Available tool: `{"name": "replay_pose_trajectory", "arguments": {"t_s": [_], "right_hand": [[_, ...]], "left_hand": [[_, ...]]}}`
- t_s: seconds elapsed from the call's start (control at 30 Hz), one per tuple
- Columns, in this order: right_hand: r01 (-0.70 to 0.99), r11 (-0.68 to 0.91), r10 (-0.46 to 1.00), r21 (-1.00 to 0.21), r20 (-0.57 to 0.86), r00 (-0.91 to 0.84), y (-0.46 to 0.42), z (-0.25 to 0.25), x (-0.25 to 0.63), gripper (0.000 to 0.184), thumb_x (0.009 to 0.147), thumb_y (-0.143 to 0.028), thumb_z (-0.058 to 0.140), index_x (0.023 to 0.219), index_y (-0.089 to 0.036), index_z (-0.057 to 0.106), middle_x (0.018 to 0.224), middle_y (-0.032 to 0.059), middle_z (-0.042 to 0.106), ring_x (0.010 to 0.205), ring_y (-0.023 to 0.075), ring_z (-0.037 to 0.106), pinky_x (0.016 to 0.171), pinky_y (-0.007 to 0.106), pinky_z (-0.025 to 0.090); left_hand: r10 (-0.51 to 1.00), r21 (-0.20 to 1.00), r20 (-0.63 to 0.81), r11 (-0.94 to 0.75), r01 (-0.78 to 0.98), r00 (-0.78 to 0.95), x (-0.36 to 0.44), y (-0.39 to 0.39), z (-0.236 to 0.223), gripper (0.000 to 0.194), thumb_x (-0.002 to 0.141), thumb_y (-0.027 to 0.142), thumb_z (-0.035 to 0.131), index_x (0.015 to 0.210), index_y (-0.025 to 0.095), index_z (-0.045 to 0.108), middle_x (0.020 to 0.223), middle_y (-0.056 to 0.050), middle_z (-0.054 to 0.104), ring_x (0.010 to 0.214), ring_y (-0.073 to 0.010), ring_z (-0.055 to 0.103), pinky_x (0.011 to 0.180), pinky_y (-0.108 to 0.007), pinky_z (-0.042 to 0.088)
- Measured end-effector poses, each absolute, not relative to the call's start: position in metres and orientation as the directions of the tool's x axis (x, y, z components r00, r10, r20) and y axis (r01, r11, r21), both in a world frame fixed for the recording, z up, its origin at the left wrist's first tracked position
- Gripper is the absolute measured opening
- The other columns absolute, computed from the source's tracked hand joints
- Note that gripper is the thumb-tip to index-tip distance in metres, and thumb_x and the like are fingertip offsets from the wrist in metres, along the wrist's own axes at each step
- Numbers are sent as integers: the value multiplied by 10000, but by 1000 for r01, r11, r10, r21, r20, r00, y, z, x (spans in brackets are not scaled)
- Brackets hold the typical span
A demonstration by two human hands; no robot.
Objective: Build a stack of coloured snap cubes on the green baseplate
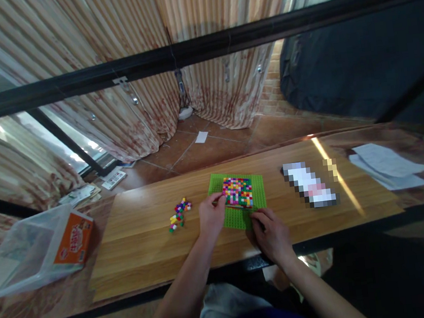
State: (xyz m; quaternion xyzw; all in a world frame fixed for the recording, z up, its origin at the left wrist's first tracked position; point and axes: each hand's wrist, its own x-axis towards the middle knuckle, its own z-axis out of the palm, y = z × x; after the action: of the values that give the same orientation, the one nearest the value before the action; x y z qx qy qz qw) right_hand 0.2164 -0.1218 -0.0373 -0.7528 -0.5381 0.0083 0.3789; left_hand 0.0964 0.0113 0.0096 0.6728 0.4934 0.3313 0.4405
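Note:
A green studded baseplate (257, 190) lies on the wooden table, with a block of many-coloured small bricks (237, 192) built on its middle. My left hand (212, 212) is at the plate's left side, thumb and forefinger pinched together at the lower left corner of the bricks. Whatever the pinch holds is too small to make out. My right hand (271, 229) rests at the plate's lower right corner, fingers curled with their tips by its edge; whether they grip it is unclear. Loose coloured bricks (180, 213) lie scattered left of my left hand.
A blurred-out object (309, 183) lies to the right on the wooden table (142, 253). Papers (389, 164) are at the far right. A clear plastic bin (27, 251) with an orange label stands at the left. A dark metal bar (199, 49) crosses ahead, before curtains.

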Motion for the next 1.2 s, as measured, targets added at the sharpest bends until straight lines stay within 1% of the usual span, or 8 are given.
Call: {"name": "replay_pose_trajectory", "arguments": {"t_s": [0.13, 0.2, 0.47, 0.63, 0.8, 1.0, 1.1, 1.2], "right_hand": [[811, -126, 839, -572, 374, 395, -122, -36, 217, 214, 905, -231, 459, 892, -196, 670, 988, 68, 638, 828, 167, 595, 735, 285, 464], [813, -126, 853, -568, 356, 381, -122, -36, 215, 223, 909, -234, 452, 897, -199, 672, 981, 68, 638, 811, 166, 595, 714, 283, 463], [763, -107, 859, -638, 327, 394, -125, -36, 198, 230, 901, -199, 448, 926, -204, 677, 997, 69, 624, 843, 157, 612, 730, 267, 481], [689, -159, 857, -707, 247, 452, -124, -29, 180, 224, 866, -162, 466, 955, -204, 667, 995, 70, 612, 881, 175, 614, 788, 291, 489], [598, -143, 892, -788, 159, 423, -121, -19, 142, 258, 803, -102, 496, 987, -186, 657, 1044, 84, 586, 908, 182, 612, 828, 305, 497], [538, -41, 931, -842, 163, 327, -110, -14, 112, 288, 734, -39, 519, 932, -192, 661, 1050, 81, 574, 935, 185, 600, 848, 316, 505], [531, -34, 929, -847, 169, 329, -102, -14, 110, 266, 723, -34, 533, 886, -198, 664, 1021, 75, 578, 925, 185, 601, 824, 309, 510], [536, -27, 931, -844, 174, 322, -98, -14, 111, 261, 719, -29, 539, 872, -199, 665, 1022, 74, 580, 918, 180, 605, 809, 295, 510]], "left_hand": [[956, 976, -157, 111, 189, 246, 99, 14, 3, 219, 734, 287, 664, 885, 146, 735, 625, -8, 665, 487, -105, 546, 495, -223, 450], [953, 977, -188, 156, 144, 239, 100, 15, 2, 233, 718, 287, 669, 884, 136, 732, 570, 8, 631, 463, -96, 525, 478, -216, 441], [949, 986, -157, 133, 102, 274, 107, 27, 5, 174, 673, 248, 663, 794, 138, 723, 511, 33, 583, 450, -82, 492, 473, -199, 413], [946, 985, -127, 85, 151, 299, 103, 30, 2, 209, 709, 335, 638, 752, 149, 722, 513, 25, 586, 466, -100, 509, 479, -207, 406], [949, 982, -94, 39, 182, 302, 93, 33, -3, 290, 777, 397, 567, 791, 153, 723, 579, 5, 620, 511, -119, 545, 495, -214, 419], [945, 984, -72, 14, 179, 318, 80, 36, -5, 317, 807, 351, 546, 996, 158, 711, 668, -10, 660, 584, -129, 589, 561, -227, 477], [943, 988, -47, -4, 152, 331, 77, 35, -6, 329, 816, 344, 557, 1059, 168, 692, 817, -42, 713, 695, -150, 643, 622, -244, 513], [944, 989, -24, -26, 147, 330, 75, 32, -3, 317, 828, 340, 563, 1072, 179, 685, 992, -68, 723, 798, -167, 670, 698, -267, 538]]}}
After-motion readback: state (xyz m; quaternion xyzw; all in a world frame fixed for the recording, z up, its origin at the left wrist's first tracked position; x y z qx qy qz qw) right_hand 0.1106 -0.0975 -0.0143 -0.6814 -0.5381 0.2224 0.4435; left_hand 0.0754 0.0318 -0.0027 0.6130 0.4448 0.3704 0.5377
